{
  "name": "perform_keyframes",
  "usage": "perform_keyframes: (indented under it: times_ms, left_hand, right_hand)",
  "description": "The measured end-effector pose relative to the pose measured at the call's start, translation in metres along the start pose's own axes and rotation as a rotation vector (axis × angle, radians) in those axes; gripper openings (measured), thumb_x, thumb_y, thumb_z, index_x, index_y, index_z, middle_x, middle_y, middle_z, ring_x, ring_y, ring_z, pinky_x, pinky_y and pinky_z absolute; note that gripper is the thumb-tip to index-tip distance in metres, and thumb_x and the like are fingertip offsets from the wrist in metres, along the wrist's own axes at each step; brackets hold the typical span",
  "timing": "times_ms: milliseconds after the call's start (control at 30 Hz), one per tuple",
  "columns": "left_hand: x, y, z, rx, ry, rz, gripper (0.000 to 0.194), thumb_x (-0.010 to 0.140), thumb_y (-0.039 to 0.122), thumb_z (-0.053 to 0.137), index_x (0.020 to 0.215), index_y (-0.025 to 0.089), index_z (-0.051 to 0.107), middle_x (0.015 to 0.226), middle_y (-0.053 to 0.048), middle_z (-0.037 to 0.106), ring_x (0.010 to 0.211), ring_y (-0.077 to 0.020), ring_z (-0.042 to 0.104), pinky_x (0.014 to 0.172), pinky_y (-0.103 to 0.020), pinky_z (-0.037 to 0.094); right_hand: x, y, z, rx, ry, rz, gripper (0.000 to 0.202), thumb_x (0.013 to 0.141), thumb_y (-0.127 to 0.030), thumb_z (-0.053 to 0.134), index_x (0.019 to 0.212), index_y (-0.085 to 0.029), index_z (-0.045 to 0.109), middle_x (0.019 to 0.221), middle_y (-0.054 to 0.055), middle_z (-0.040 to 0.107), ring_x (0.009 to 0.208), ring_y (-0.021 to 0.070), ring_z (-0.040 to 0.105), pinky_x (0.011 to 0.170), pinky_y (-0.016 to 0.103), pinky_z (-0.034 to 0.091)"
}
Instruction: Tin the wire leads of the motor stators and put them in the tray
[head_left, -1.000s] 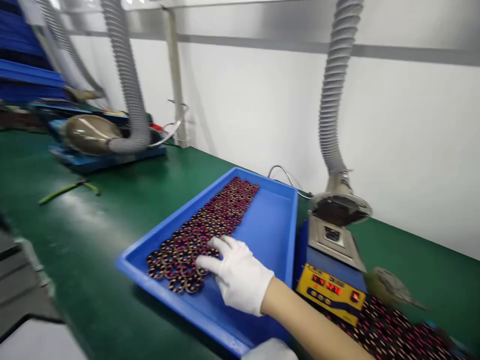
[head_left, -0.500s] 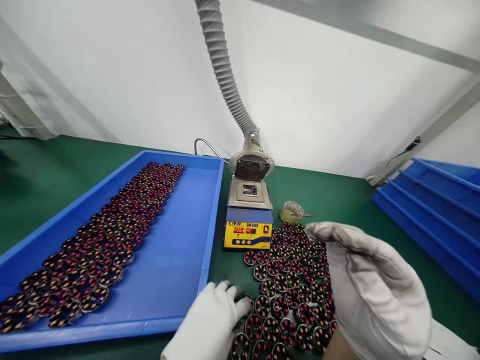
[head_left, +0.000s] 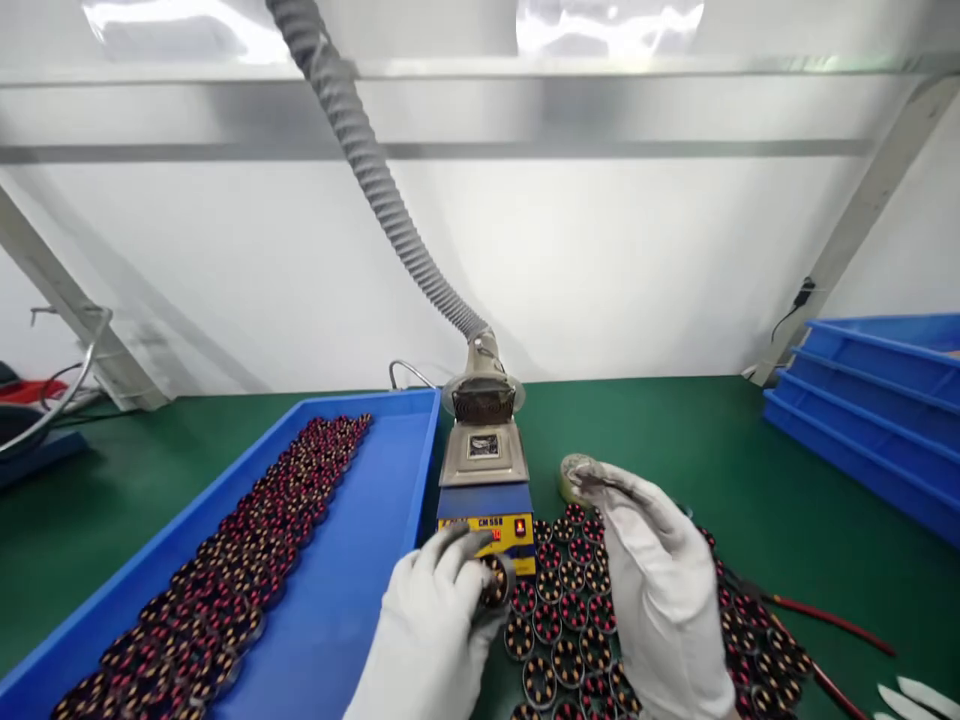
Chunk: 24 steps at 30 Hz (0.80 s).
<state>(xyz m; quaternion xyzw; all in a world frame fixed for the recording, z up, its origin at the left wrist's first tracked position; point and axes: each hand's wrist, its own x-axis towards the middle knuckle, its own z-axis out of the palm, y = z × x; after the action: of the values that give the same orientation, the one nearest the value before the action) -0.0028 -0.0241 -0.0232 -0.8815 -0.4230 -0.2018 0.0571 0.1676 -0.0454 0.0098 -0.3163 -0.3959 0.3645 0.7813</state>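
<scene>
My left hand (head_left: 442,620), in a white glove, grips a round coil part (head_left: 495,580) with a metal rim and copper-coloured windings. It is raised in front of the solder pot (head_left: 484,490), a yellow and blue unit with a metal top. My right hand (head_left: 660,580), also gloved, has its fingertips pinched at the rim of a small yellowish tub (head_left: 571,480). What those fingers hold, if anything, is too small to make out. Under and around my right hand, many more coil parts (head_left: 568,660) with pink or copper windings lie on the green table.
A blue tray (head_left: 360,560) on the left holds rows of coil parts (head_left: 247,550). Stacked blue trays (head_left: 870,420) stand at the right. A grey hose (head_left: 390,210) runs to the hood above the solder pot. A red-handled tool (head_left: 832,620) lies at the right.
My left hand has lifted a coil part off the table toward the solder pot. The right hand has moved left to the tub, its fingers now at the rim. The view has tilted up.
</scene>
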Motion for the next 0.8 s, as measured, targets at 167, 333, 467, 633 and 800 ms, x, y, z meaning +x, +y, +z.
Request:
perform_keyframes:
  times_ms: [167,333,467,633,800]
  left_hand:
    - [0.031,0.011,-0.003,-0.172,0.668,0.021,0.008,0.081,0.030,0.056,0.085,0.025,0.050,0.112,-0.007,0.053,0.108,-0.0249,0.048,0.083,-0.038,0.045]
    - [0.033,0.009,0.012,-0.187,0.759,-0.043,0.058,0.080,0.050,0.051,0.125,0.018,0.036,0.136,-0.019,0.028,0.117,-0.0353,0.040,0.077,-0.043,0.048]
    - [0.031,-0.010,0.008,-0.101,0.516,0.240,0.046,0.087,0.027,0.039,0.130,0.014,0.032,0.124,-0.015,0.048,0.111,-0.0257,0.049,0.080,-0.034,0.048]
    - [0.029,-0.017,-0.002,-0.268,0.463,0.269,0.024,0.090,0.031,0.040,0.111,0.023,0.047,0.100,-0.002,0.065,0.092,-0.0163,0.060,0.077,-0.027,0.047]
    - [0.030,-0.010,-0.016,-0.531,0.398,0.204,0.026,0.089,0.048,0.039,0.103,0.028,0.049,0.091,0.004,0.065,0.082,-0.0097,0.062,0.072,-0.018,0.047]
  right_hand:
    - [0.012,0.023,0.009,0.353,-0.313,0.321,0.040,0.060,-0.032,0.078,0.096,-0.022,0.065,0.098,0.009,0.069,0.088,0.0227,0.064,0.082,0.037,0.049]
    - [0.008,0.026,0.012,0.071,-0.135,0.262,0.028,0.058,-0.030,0.079,0.081,-0.019,0.068,0.094,0.007,0.068,0.080,0.0190,0.064,0.073,0.029,0.050]
    - [0.001,0.025,0.017,-0.200,-0.114,0.216,0.032,0.055,-0.025,0.079,0.084,-0.019,0.065,0.085,0.005,0.068,0.081,0.0194,0.062,0.075,0.028,0.048]
    - [0.000,0.024,0.012,-0.210,-0.197,0.242,0.044,0.051,-0.032,0.082,0.088,-0.021,0.060,0.083,0.002,0.062,0.078,0.0175,0.056,0.072,0.028,0.045]
    - [0.007,0.017,-0.005,-0.118,-0.494,0.199,0.027,0.061,-0.034,0.078,0.083,-0.023,0.066,0.083,0.000,0.054,0.073,0.0136,0.052,0.066,0.025,0.042]
